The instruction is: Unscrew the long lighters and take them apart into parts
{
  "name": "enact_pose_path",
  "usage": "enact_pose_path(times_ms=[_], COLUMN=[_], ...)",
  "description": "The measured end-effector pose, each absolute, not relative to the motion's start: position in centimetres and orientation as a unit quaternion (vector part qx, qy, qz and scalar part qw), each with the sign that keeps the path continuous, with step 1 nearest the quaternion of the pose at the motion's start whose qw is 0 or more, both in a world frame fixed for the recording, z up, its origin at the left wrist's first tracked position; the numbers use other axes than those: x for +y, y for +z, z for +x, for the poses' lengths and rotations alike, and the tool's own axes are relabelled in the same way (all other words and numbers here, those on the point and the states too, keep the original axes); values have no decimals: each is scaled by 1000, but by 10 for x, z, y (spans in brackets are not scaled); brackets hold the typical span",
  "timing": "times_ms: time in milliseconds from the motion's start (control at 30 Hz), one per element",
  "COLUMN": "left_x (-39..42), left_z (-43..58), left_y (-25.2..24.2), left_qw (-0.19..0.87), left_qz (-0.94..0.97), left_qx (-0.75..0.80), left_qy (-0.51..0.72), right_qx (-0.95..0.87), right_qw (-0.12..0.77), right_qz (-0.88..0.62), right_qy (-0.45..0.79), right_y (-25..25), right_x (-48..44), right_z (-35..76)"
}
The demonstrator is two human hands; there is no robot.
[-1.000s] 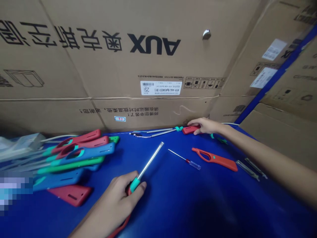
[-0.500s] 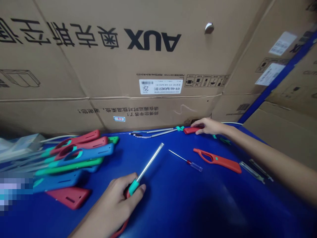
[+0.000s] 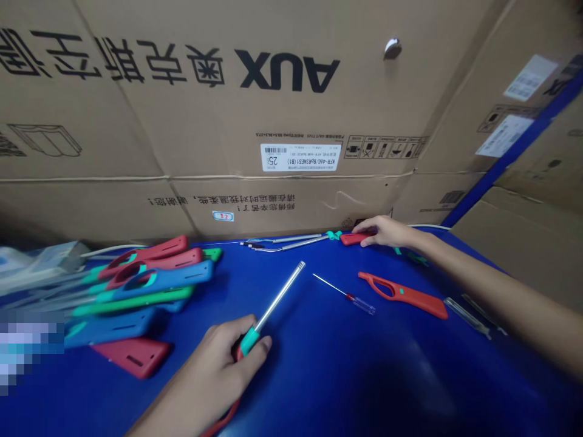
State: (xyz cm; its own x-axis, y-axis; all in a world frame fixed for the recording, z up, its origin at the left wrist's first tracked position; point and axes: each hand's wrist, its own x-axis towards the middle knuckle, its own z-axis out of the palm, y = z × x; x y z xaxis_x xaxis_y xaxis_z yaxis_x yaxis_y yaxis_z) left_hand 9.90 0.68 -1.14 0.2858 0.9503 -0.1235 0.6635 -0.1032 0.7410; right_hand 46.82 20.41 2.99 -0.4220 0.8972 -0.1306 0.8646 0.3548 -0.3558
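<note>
My left hand (image 3: pixel 223 361) is closed around a long-nosed lighter (image 3: pixel 279 300) with a metal tube, a teal collar and a red body mostly hidden by the palm. Its tube points up and away to the right. At the back of the table, the fingers of my right hand (image 3: pixel 380 232) grip a red lighter casing part (image 3: pixel 350 239) that lies against the surface. Beside that part are teal pieces (image 3: pixel 334 235) and metal tubes with thin wires (image 3: pixel 300 241). Between my hands lies a screwdriver (image 3: pixel 359 303) with a clear handle. An orange-red casing half (image 3: pixel 410 295) rests right of it.
Several red, blue and green lighters (image 3: pixel 177 273) are piled at the left, near a white power strip (image 3: pixel 68 258). Clear narrow parts (image 3: pixel 467 315) lie under my right forearm. A large cardboard box (image 3: pixel 273 203) walls off the back of the blue table (image 3: pixel 364 388).
The view has shifted slightly, so most things appear a little further right. Both hands keep the same holds, with no clear movement against the table.
</note>
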Motion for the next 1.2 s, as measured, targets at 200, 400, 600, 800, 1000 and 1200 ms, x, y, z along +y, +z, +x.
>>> enact_pose_path(times_ms=[200, 400, 600, 800, 1000, 1200], left_x=[10, 11, 14, 10, 11, 11], left_z=[101, 101, 99, 98, 100, 100], left_y=[-11, -9, -11, -11, -11, -10], left_qw=[366, 370, 377, 374, 369, 368], left_qz=[709, 707, 709, 713, 708, 712], left_qx=[570, 570, 563, 563, 566, 561], left_qy=[196, 195, 195, 190, 203, 206], right_qx=[-819, -810, -827, -849, -884, -899], right_qw=[25, 70, 78, 1, 28, 63], right_qz=[-542, -560, -536, -504, -453, -427], right_qy=[184, 158, 149, 156, 113, 80], right_y=[27, 41, 64, 44, 27, 19], right_x=[204, 192, 125, 73, 73, 101], right_z=[468, 470, 473, 465, 454, 444])
